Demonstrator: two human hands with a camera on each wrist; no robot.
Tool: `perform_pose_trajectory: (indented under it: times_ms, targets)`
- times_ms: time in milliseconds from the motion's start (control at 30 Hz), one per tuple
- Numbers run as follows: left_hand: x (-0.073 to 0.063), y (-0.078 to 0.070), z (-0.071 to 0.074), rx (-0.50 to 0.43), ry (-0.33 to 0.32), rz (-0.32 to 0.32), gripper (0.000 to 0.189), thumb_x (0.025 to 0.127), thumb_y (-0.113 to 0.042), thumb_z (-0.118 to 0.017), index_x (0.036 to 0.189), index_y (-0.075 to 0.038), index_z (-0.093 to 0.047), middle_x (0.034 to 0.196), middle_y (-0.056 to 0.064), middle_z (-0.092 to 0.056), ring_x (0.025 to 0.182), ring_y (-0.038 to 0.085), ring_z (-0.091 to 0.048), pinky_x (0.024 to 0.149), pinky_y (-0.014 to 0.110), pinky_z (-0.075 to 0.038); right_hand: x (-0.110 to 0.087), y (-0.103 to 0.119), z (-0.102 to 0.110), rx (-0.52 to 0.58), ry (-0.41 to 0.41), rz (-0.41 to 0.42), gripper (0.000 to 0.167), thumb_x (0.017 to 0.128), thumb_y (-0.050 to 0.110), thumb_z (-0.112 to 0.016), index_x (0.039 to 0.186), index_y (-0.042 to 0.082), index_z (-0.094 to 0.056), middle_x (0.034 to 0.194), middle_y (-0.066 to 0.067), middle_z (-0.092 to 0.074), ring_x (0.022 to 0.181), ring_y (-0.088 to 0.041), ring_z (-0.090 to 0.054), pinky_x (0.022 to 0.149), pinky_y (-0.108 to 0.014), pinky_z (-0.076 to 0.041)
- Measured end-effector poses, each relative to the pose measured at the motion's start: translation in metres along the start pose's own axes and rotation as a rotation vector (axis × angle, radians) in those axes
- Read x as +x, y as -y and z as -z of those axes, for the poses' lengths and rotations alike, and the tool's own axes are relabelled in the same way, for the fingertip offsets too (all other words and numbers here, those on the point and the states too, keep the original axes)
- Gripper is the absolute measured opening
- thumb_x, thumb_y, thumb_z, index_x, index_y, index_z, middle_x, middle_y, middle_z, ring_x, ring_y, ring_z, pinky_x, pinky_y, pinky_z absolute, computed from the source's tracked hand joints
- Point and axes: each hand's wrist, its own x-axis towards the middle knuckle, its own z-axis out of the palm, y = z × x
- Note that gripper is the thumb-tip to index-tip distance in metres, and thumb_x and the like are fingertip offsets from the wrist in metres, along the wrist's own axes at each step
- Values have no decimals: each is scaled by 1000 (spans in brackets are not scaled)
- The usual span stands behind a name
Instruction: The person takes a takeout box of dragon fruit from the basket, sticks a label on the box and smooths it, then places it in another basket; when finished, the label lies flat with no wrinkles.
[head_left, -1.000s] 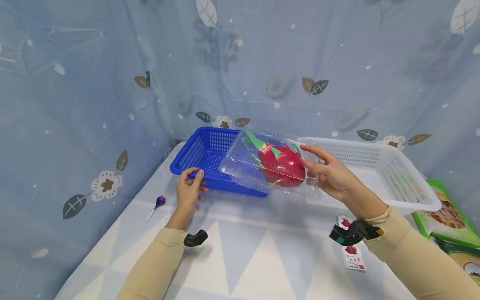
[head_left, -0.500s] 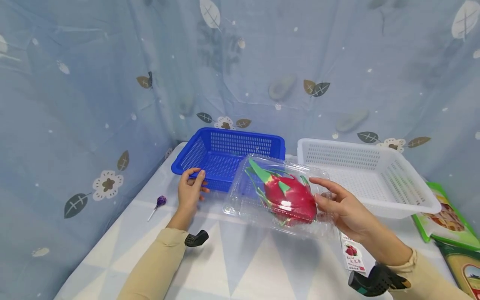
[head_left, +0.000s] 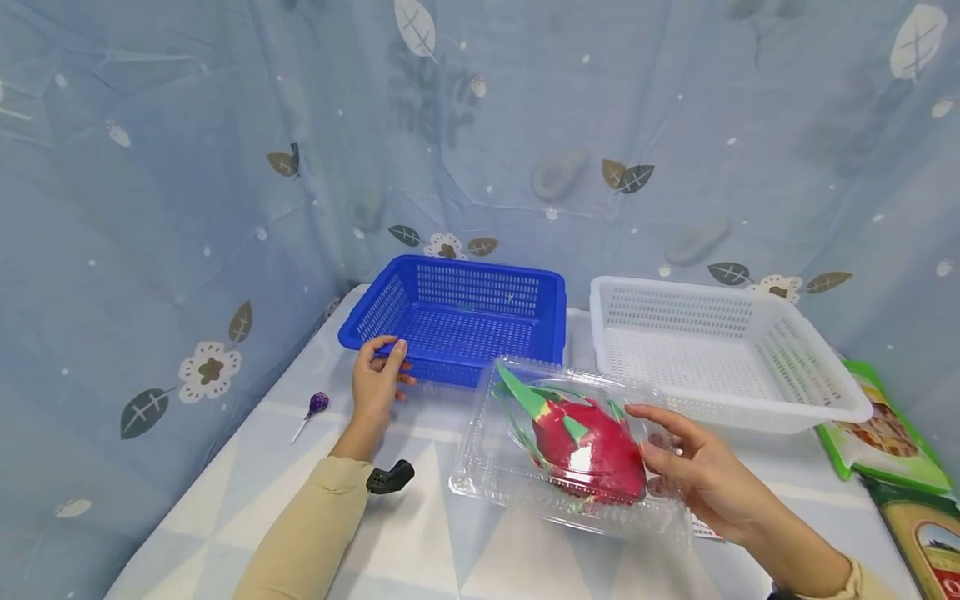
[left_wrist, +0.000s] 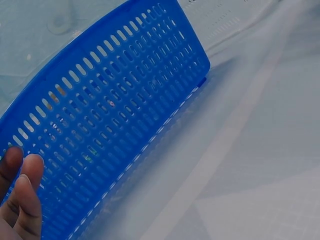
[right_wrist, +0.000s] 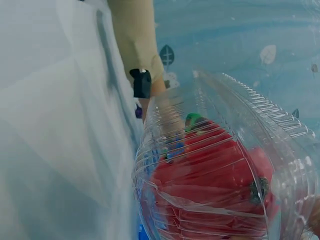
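My left hand [head_left: 375, 387] grips the front-left rim of a blue plastic basket [head_left: 442, 369], thumb on top. In the left wrist view, its fingers [left_wrist: 30, 200] lie against the slotted outer wall. My right hand [head_left: 716, 487] holds a clear plastic clamshell box [head_left: 483, 471] by its right end. Inside the box lies a red dragon fruit [head_left: 607, 450] with green leaf tips, also showing through the ridged wall in the right wrist view. The box is tilted in front of the baskets and overlaps the blue basket's front corner in the head view.
Right of the blue basket stands a white plastic basket [head_left: 750, 408]. A purple lollipop [head_left: 318, 403] lies at the left. A printed card [head_left: 705, 529] shows partly beside the box. Two packaged bags, one green-edged [head_left: 900, 442], lie at the far right. Patterned curtain [head_left: 487, 125] surrounds the table.
My right hand has brought the clamshell box down and toward me, away from over the blue basket, and slightly right. My left hand has stayed on the basket rim.
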Motion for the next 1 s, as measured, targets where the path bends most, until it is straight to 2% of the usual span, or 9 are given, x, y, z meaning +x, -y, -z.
perform_pose_trajectory:
  times_ms: [100, 300, 333, 533, 767, 1000]
  targets:
    - [1, 0, 1, 1, -1, 2, 34, 94, -41, -64, 119, -19, -56, 68, -10, -65, 51, 9, -63, 39, 22, -42, -5, -8, -2, -2, 5, -21, 44, 101, 11, -54, 137, 35, -53, 118, -6, -34, 100, -15, -52, 78, -31, -58]
    - [1, 1, 1, 16, 3, 3, 37, 94, -43, -64, 119, -18, -55, 69, -9, -65, 52, 9, -63, 39, 21, -43, -12, -26, -7, 37, 56, -46, 43, 101, 11, -52, 135, 38, -55, 108, 4, -46, 97, -11, -54, 79, -30, -57]
    - [1, 1, 1, 17, 5, 2, 38, 94, -44, -64, 119, -17, -55, 69, -9, -65, 52, 9, -63, 39, 21, -43, -13, -28, -8, 43, 65, -49, 43, 102, 12, -52, 135, 39, -55, 102, 6, -48, 97, -11, -54, 80, -30, -57]
    - [1, 0, 1, 18, 8, 6, 37, 94, -44, -64, 120, -19, -55, 70, -8, -65, 52, 9, -64, 39, 22, -43, -16, -36, -14, 35, 34, -94, 41, 101, 13, -54, 132, 40, -57, 100, 3, -41, 97, -13, -49, 77, -28, -56]
    - [1, 0, 0, 31, 6, 10, 38, 94, -44, -63, 121, -19, -54, 72, -7, -65, 53, 9, -64, 40, 21, -43, -14, -38, -18, 27, 30, -80, 40, 100, 13, -55, 133, 37, -57, 97, 4, -36, 87, -10, -48, 72, -24, -55]
    - [0, 0, 0, 23, 2, 3, 35, 94, -44, -63, 119, -20, -55, 72, -5, -66, 52, 9, -63, 39, 22, -43, -9, -39, -18, -5, 12, -77, 40, 99, 13, -57, 131, 38, -58, 97, 3, -38, 86, -11, -49, 71, -24, -54]
